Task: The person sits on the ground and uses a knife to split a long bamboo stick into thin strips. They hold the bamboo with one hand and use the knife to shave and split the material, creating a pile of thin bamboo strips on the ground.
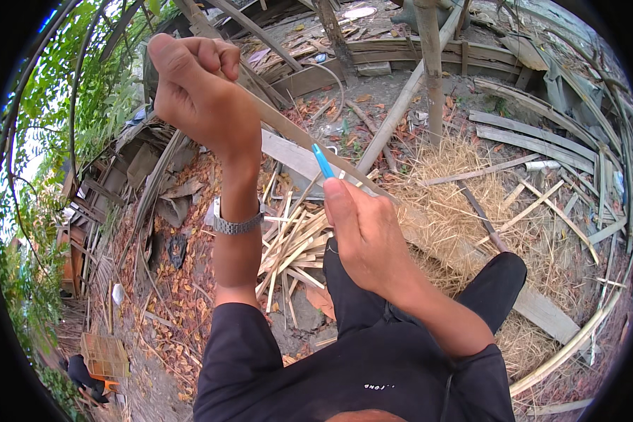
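My left hand (200,91) is raised at the upper left, its fingers curled closed, with a metal-banded watch (238,224) on the wrist. From that fist a long, thin brown strip, which looks like wood or bamboo (281,123), slants down to the right and passes behind my right hand (366,228). The fist appears to grip its upper end, though the fingers partly hide the hold. Closed around a slim light-blue pen-like stick (323,161), my right hand is in front of my lap. The stick's tip overlaps the strip; whether they touch I cannot tell.
Pale split slats (299,246) lie heaped by my knees. Straw (446,169) covers ground to the right, beside a long plank (545,314). An upright post (429,70) and a leaning pole (394,119) stand ahead. A slatted cage (105,355) sits at the lower left.
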`<state>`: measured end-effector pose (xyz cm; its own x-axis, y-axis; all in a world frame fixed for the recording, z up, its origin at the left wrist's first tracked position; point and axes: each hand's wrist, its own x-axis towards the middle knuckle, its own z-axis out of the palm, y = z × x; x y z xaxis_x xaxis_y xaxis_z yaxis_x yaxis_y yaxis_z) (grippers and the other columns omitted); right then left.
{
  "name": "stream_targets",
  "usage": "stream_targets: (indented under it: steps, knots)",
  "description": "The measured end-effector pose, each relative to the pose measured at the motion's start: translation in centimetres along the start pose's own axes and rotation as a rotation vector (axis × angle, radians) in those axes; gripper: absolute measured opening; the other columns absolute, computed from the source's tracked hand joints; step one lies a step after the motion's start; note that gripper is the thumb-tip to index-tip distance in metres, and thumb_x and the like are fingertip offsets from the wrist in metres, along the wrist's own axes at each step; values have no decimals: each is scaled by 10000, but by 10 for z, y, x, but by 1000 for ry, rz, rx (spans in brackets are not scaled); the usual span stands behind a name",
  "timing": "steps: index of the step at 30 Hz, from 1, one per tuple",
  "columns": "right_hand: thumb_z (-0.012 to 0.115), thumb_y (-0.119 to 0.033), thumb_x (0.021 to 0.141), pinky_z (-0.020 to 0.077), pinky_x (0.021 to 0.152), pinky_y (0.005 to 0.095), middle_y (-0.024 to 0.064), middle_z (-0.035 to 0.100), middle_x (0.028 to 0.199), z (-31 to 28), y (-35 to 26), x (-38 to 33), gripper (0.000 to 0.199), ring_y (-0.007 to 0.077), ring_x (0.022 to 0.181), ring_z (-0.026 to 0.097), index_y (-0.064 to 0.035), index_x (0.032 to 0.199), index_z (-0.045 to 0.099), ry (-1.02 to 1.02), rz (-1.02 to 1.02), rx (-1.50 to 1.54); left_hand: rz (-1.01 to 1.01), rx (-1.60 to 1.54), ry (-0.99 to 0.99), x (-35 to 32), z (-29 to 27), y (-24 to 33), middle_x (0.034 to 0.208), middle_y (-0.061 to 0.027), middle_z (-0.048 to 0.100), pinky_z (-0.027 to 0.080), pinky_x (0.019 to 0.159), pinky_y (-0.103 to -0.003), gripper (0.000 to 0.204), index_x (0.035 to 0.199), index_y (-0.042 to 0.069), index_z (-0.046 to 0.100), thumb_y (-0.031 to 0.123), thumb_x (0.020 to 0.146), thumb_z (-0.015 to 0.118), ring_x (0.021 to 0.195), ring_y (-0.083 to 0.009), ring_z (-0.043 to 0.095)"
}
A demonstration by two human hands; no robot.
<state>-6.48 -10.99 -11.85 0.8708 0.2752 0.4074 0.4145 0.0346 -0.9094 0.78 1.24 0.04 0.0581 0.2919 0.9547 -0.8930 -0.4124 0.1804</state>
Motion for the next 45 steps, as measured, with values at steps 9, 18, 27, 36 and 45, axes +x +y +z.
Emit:
stream_targets:
  steps: [9,18,27,36,45]
  knots:
    - [282,-346,991,423,684,528,323,554,687,2,117,-9,590,491,715,560,77,720,591,89,289,-350,20,39,113,-3,3,4,510,-11,346,253,448,-220,498,589,54,345,348,991,357,463,-92,351]
    - [294,-355,983,447,674,520,328,555,670,-22,130,-4,622,494,685,565,87,678,608,154,301,-417,20,8,62,-6,6,7,526,-2,322,266,446,-229,475,594,68,334,327,992,353,467,-96,359]
    - [310,-349,973,453,825,486,301,622,822,-64,269,-56,550,471,849,594,79,870,640,-6,555,-739,19,-46,67,-16,12,16,520,-1,335,290,442,-225,467,625,47,384,328,997,356,462,-99,379]
    - [369,-354,947,415,712,493,256,606,744,-81,297,-37,490,412,711,558,66,828,593,202,580,-435,586,179,-235,-57,109,68,502,-63,437,322,598,-469,114,706,63,501,140,781,539,459,-220,426]
    - [377,-306,933,406,598,435,208,581,706,-121,311,-81,411,321,614,537,49,873,574,295,527,-363,435,-35,-393,-98,140,130,502,-77,457,387,704,-550,116,700,55,485,134,734,563,528,-227,464]
